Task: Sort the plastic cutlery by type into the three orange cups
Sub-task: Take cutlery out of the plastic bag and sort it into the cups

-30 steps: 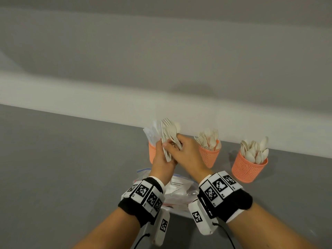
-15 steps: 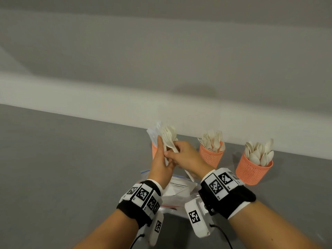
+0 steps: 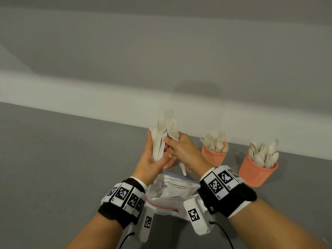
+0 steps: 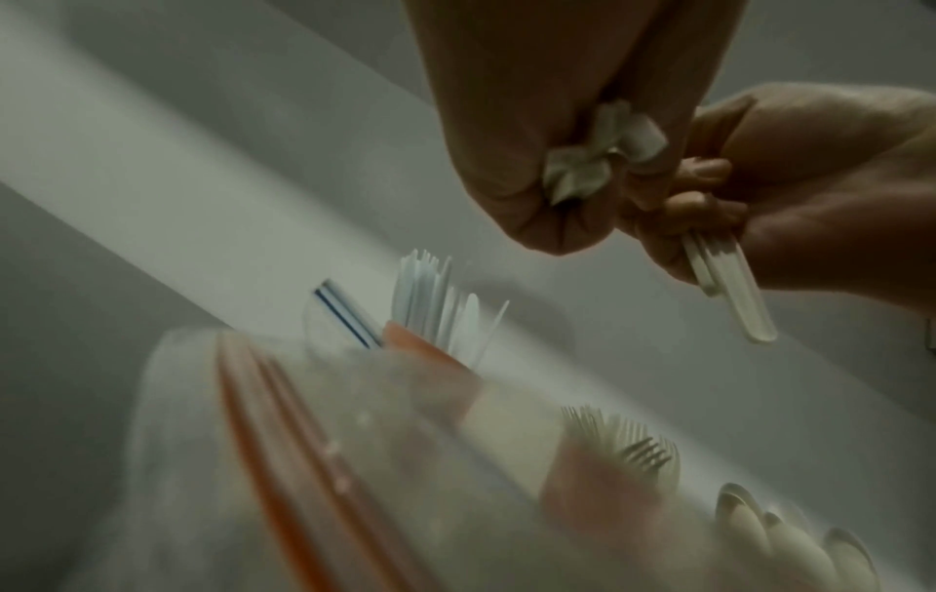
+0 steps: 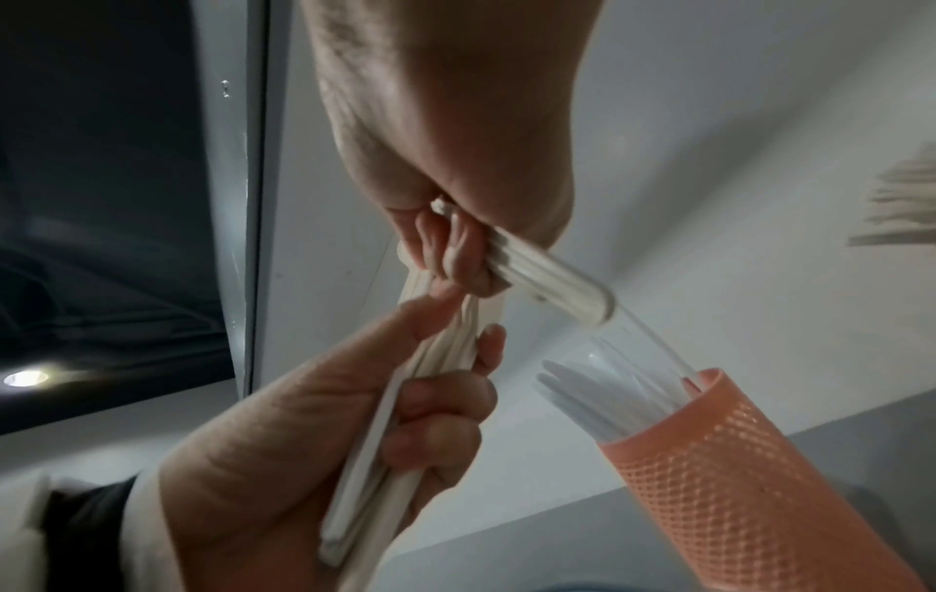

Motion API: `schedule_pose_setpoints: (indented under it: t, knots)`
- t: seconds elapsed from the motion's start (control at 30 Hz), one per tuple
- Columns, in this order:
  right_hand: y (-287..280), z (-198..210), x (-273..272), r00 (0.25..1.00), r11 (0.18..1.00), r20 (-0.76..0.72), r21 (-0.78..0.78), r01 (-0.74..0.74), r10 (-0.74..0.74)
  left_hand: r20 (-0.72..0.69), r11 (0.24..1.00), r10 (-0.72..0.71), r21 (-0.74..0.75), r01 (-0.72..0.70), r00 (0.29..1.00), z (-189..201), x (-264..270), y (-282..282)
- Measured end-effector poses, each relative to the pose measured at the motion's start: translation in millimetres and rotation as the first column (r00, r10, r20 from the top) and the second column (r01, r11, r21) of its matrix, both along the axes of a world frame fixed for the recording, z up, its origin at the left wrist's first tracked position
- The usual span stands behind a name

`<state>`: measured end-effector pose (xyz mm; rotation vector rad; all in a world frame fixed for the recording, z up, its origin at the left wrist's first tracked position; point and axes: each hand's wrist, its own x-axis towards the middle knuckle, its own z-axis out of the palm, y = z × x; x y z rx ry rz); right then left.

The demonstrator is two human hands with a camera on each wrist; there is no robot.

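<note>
In the head view my left hand (image 3: 152,159) grips an upright bundle of white plastic cutlery (image 3: 158,141) above the left orange cup (image 3: 168,163), which is mostly hidden behind my hands. My right hand (image 3: 181,150) pinches a few forks (image 3: 172,130) beside the bundle, their handles (image 3: 183,168) poking out below. The right wrist view shows those fork handles (image 5: 547,276) in my right fingers, the left hand (image 5: 329,440) around the bundle (image 5: 405,420), and white knives in the left cup (image 5: 734,460). The middle cup (image 3: 213,156) holds forks. The right cup (image 3: 256,173) holds spoons.
A clear zip bag (image 3: 170,191) lies on the grey surface (image 3: 71,159) between my wrists, in front of the cups. A white ledge and grey wall (image 3: 161,60) run right behind the cups. In the left wrist view the bag (image 4: 304,460) fills the lower half, blurred.
Both hands have risen a little. My right hand has drawn a few forks out of the bundle and now holds them just to its right.
</note>
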<state>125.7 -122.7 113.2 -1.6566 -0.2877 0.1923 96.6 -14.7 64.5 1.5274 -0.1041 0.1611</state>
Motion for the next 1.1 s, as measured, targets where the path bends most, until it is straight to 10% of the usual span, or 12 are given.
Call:
schedule_pose_setpoints:
  t: [0.33, 0.57, 0.73, 0.93, 1.1]
  knots:
    - [-1.5, -5.0, 22.2, 0.998, 0.997, 0.02, 0.043, -0.063, 0.062, -0.013, 0.983, -0.024, -0.182, 0.022, 1.0, 10.2, 8.9, 12.4]
    - [-25.2, -1.0, 74.6, 0.842, 0.893, 0.359, -0.049, 0.447, -0.402, -0.127, 0.946, 0.045, -0.314, -0.084, 0.991, 1.3, 32.1, 31.3]
    - [-8.0, -42.5, 86.1, 0.868, 0.848, 0.418, -0.324, 0.419, -0.269, -0.157, 0.896, -0.069, -0.443, -0.008, 0.985, 2.6, 40.0, 34.9]
    - [-4.9, -68.4, 80.8, 0.922, 0.601, 0.386, -0.744, 0.292, 0.03, -0.212, 0.89, -0.163, -0.454, 0.05, 0.964, -0.7, 43.0, 36.2]
    - [-7.1, -41.6, 73.2, 0.863, 0.763, 0.492, -0.513, 0.394, -0.115, -0.162, 0.858, -0.171, -0.51, 0.066, 0.972, 1.9, 41.7, 28.1]
